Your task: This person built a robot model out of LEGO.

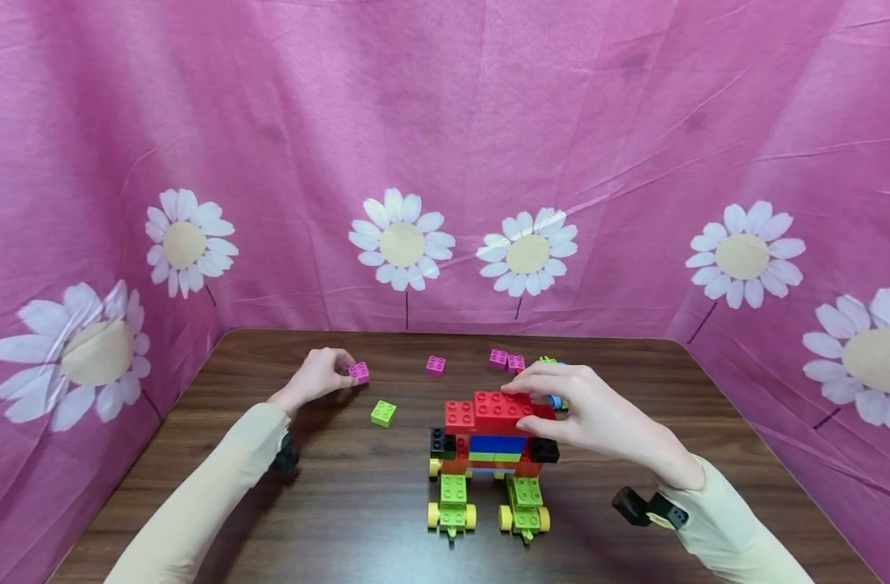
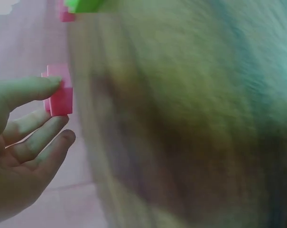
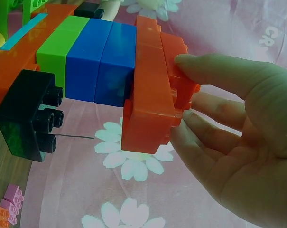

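Note:
At the far left of the table my left hand (image 1: 315,380) pinches a pink brick (image 1: 359,373) between thumb and fingers. The left wrist view shows the thumb on one side of this brick (image 2: 60,97). My right hand (image 1: 589,410) holds a red brick (image 1: 497,408) at the top of a built block model, its thumb and fingers on opposite sides. Below it the model has blue bricks (image 1: 497,444), a lime layer, red bricks and a black brick (image 3: 24,114) jutting out at each side. Lime wheeled bases (image 1: 453,493) with yellow wheels carry it.
A loose lime brick (image 1: 383,414) lies between the left hand and the model. Farther back are a single pink brick (image 1: 435,365) and two more pink bricks (image 1: 498,358) side by side. Small lime and blue pieces (image 1: 556,401) show partly behind the right hand. Pink flowered cloth (image 1: 445,122) surrounds the table.

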The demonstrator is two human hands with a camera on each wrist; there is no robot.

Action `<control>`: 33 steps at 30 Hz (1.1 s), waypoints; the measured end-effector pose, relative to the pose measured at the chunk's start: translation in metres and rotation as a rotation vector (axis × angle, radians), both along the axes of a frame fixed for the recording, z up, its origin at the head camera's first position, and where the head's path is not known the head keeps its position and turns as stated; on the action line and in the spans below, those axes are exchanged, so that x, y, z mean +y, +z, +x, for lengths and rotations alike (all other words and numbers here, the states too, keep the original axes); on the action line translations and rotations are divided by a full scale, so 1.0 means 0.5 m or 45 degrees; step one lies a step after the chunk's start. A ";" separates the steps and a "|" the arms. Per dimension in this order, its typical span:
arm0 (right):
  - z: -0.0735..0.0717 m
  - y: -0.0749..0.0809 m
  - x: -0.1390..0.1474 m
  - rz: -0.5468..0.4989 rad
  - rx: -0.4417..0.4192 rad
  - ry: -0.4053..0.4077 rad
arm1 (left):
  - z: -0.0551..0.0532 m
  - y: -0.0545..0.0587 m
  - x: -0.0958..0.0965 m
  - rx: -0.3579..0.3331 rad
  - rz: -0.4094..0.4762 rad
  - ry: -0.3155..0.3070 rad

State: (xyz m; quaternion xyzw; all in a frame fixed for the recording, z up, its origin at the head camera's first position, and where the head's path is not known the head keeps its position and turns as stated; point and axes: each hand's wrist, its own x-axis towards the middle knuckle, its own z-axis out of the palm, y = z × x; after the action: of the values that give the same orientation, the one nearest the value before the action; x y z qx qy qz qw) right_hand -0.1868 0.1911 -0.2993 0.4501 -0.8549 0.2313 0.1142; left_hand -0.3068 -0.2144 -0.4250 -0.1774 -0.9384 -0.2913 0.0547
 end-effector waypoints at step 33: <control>-0.006 -0.003 -0.011 -0.024 -0.015 -0.074 | 0.198 0.217 0.144 0.108 0.280 -0.390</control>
State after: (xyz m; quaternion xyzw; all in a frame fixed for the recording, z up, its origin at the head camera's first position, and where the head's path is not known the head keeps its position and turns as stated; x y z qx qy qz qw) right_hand -0.1896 0.1857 -0.3010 0.4226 -0.8661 0.2385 0.1200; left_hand -0.2076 -0.1424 -0.3167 -0.3233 -0.8598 -0.3892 0.0683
